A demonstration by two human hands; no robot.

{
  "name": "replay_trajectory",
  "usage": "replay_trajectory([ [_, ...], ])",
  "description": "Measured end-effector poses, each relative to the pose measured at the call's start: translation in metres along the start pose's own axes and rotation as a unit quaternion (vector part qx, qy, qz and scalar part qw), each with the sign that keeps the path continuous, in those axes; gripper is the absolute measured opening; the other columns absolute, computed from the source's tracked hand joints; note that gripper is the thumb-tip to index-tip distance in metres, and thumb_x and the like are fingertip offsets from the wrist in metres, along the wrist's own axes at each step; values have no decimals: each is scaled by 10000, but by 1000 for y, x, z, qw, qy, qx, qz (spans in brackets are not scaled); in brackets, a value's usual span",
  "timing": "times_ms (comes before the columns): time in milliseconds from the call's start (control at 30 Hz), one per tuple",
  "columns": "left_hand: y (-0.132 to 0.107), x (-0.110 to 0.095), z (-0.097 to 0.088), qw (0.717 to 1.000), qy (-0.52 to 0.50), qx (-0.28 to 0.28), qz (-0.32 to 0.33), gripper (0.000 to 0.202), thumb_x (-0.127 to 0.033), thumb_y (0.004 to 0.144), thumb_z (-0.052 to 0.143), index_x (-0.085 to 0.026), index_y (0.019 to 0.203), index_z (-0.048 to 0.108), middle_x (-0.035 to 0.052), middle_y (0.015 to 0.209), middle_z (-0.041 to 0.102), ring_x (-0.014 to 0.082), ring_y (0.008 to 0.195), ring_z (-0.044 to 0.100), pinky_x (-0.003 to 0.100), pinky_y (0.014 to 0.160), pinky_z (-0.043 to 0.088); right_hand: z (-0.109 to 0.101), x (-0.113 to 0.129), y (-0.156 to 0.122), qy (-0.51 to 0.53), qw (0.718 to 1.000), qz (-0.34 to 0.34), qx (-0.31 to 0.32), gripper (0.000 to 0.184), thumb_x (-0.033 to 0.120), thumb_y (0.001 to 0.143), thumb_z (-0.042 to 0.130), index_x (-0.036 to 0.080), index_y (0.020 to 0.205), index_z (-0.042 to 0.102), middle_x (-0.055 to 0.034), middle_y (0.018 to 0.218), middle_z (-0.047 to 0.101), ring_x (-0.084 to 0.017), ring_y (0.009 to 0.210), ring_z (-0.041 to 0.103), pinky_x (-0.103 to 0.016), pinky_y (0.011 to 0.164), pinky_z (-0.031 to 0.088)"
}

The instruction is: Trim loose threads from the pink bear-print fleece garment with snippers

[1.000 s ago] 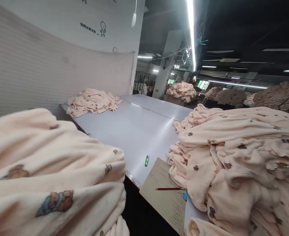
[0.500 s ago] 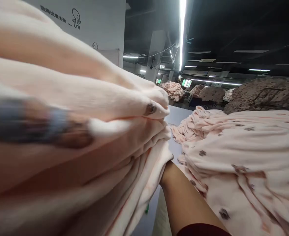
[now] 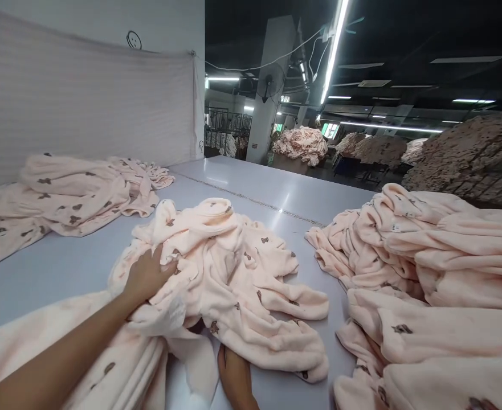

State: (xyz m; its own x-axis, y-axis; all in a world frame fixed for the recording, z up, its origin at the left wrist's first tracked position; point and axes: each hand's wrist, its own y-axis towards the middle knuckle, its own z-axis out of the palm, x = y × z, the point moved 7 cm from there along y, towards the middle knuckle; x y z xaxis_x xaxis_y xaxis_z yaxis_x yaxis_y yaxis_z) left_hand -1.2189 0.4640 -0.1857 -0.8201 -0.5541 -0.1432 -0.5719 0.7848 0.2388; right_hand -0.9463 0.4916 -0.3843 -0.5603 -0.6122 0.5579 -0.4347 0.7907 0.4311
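A rumpled pale-pink fleece garment (image 3: 229, 273) printed with small brown bears lies on the grey table (image 3: 251, 193) in front of me. My left hand (image 3: 148, 276) rests on its left side, fingers curled into the fleece and gripping it. My right hand (image 3: 233, 373) is at the bottom edge, its fingertips tucked under the garment's lower fold, so its fingers are hidden. More of the same pink fabric (image 3: 41, 336) drapes under my left forearm at the lower left.
A tall heap of the same pink garments (image 3: 430, 273) fills the right side. Another pile (image 3: 62, 193) lies at the left against a white fabric-covered wall (image 3: 84, 97). Further heaps (image 3: 300, 142) and a pillar (image 3: 268, 91) stand beyond the table's far edge.
The pink bundle that filled my view half a second ago now lies spread on the table. Both hands have come down onto it. The camera has tilted lower.
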Motion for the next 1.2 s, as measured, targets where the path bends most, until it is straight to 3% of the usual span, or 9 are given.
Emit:
replay_trajectory([
  [333, 29, -2, 22, 997, 77, 23, -9, 448, -447, 891, 438, -126, 1204, 443, 96, 1022, 565, 227, 953, 555, 405, 799, 462, 18, -2, -7, -82, 996, 19, 24, 326, 181, 823, 486, 210, 1081, 683, -115, 1039, 699, -354, 1034, 612, -521, 859, 497],
  [500, 37, -9, -7, 997, 72, 31, -16, 470, -494, 843, 473, -129, 1140, 492, 109, 1021, 572, 249, 947, 562, 424, 781, 463, 6, 2, -1, -56, 998, 20, 20, 281, 211, 823, 582, 213, 1095, 653, -96, 1075, 685, -299, 1034, 616, -512, 883, 478],
  [600, 43, -47, -46, 996, 68, -34, 55, 729, -543, 776, 486, -114, 1334, 298, 201, 1340, 364, 337, 1220, 373, 504, 974, 322, -17, -1, 10, -33, 999, 30, 3, 271, 340, 878, 571, 207, 1109, 615, -79, 1124, 648, -224, 1005, 621, -455, 874, 485],
  [667, 50, -85, -61, 986, 58, -54, 144, 834, -594, 744, 481, -170, 1401, 192, 173, 1465, 165, 334, 1319, 223, 482, 1059, 207, -36, -7, 19, -21, 999, 40, -8, 267, 367, 907, 526, 219, 1117, 599, -78, 1143, 629, -194, 974, 623, -407, 846, 502],
  [767, 72, -130, -55, 971, 39, -24, 233, 915, -640, 697, 542, -239, 1422, 156, 162, 1446, 237, 336, 1271, 324, 481, 1017, 278, -63, -15, 39, -8, 998, 54, -14, 256, 371, 919, 498, 227, 1101, 605, -84, 1118, 635, -180, 925, 631, -373, 809, 519],
  [867, 99, -138, -22, 970, 15, 32, 241, 883, -635, 714, 563, -170, 1393, 242, 131, 1110, 580, 255, 924, 588, 425, 799, 454, -81, -21, 80, 1, 998, 55, -10, 197, 339, 908, 519, 258, 1035, 646, -67, 1093, 653, -185, 913, 638, -327, 784, 520],
  [933, 108, -128, 2, 973, -3, 41, 226, 713, -612, 778, 512, -141, 1299, 393, 74, 890, 638, 213, 776, 610, 382, 714, 474, -89, -25, 122, 7, 999, 52, -6, 177, 334, 902, 537, 268, 1034, 634, -43, 1117, 637, -178, 932, 625, -317, 780, 514],
  [1033, 101, -109, 31, 972, -43, 5, 229, 517, -531, 872, 418, -151, 1218, 475, 78, 902, 648, 236, 893, 594, 382, 788, 446, -97, -30, 194, 12, 999, 45, -1, 189, 329, 920, 513, 254, 1071, 599, -49, 1155, 594, -165, 944, 603, -328, 795, 511],
  [1200, 83, -91, 61, 955, -90, -72, 273, 543, -547, 848, 453, -208, 1271, 445, 72, 931, 647, 265, 874, 590, 419, 802, 422, -83, -30, 323, 5, 999, 33, 22, 245, 305, 917, 525, 186, 1128, 563, -65, 1157, 582, -188, 962, 600, -395, 819, 505],
])
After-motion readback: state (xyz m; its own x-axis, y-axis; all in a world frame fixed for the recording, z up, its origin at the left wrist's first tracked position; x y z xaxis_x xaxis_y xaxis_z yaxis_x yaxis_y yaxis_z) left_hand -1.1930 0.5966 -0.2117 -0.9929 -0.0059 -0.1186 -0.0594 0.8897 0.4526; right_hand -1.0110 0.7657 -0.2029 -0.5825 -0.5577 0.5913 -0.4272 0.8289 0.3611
